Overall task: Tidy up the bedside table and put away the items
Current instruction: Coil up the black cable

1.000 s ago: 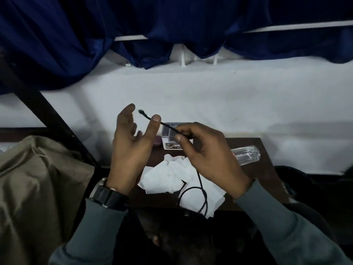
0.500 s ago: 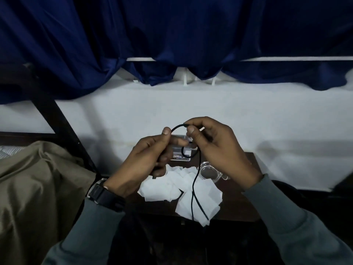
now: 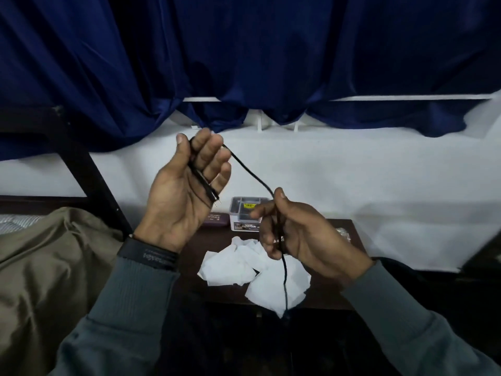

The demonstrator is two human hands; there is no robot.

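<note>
A thin black cable [image 3: 252, 173] runs between both hands above the dark wooden bedside table [image 3: 336, 291]. My left hand [image 3: 184, 194] is raised palm up, its fingers curled round the cable's end, with the metal plug tip sticking out below the fingers. My right hand [image 3: 295, 234] pinches the cable lower down, and the rest hangs past the table's front edge. Crumpled white tissues [image 3: 252, 267] lie on the table under my hands.
A small grey-and-white box [image 3: 244, 213] and a dark purple case [image 3: 215, 219] stand at the table's back against the white wall. A clear object [image 3: 342, 232] peeks out behind my right hand. Olive bedding [image 3: 51, 267] lies to the left, under blue curtains [image 3: 244, 55].
My left hand has lifted up and left with the cable end laid across its fingers. My right hand has dropped lower along the cable, drawing it taut between them.
</note>
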